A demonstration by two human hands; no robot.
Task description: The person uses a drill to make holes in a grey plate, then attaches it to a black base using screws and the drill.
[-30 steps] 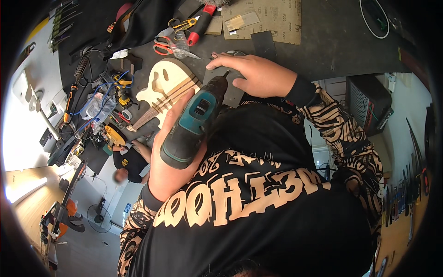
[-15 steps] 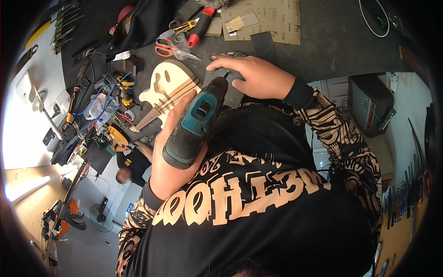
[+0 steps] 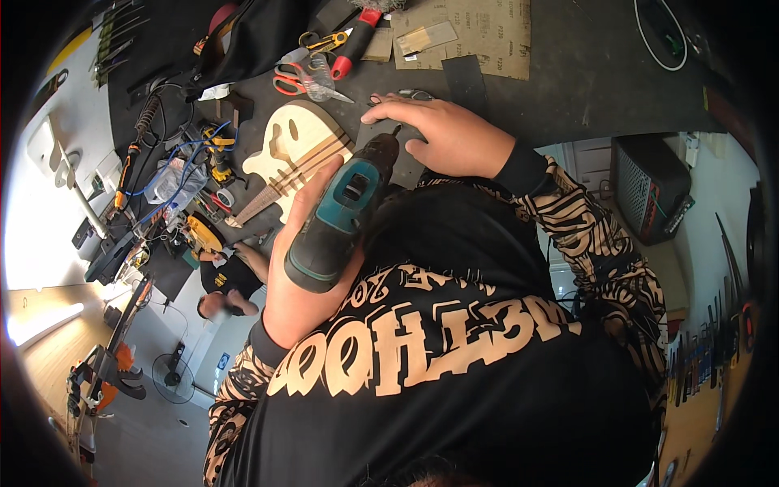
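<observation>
A teal and black cordless drill (image 3: pixel 334 219) is gripped in my left hand (image 3: pixel 294 304). Its chuck and bit point away from me toward the fingers of my right hand (image 3: pixel 462 140). That right hand has its thumb and index finger spread around the space by the bit tip, and its other fingers are partly hidden. Below its fingertips lies a flat grey piece (image 3: pixel 369 146), and I cannot tell whether the bit touches it. Left of the drill lies a small pale wooden guitar body (image 3: pixel 302 130) with a dark striped neck, partly covered by my left hand.
Red-handled scissors (image 3: pixel 290 79), a yellow-handled cutter (image 3: pixel 329 40) and sandpaper sheets (image 3: pixel 499 36) lie on the dark bench. A yellow and black power tool (image 3: pixel 219 158) sits among blue cables at left. Beyond, another person (image 3: pixel 231 276) is seated; a black amplifier (image 3: pixel 649 191) stands at right.
My hands and the drill stay nearly in place, with only a slight shift of the view. The other person has raised a hand toward the head.
</observation>
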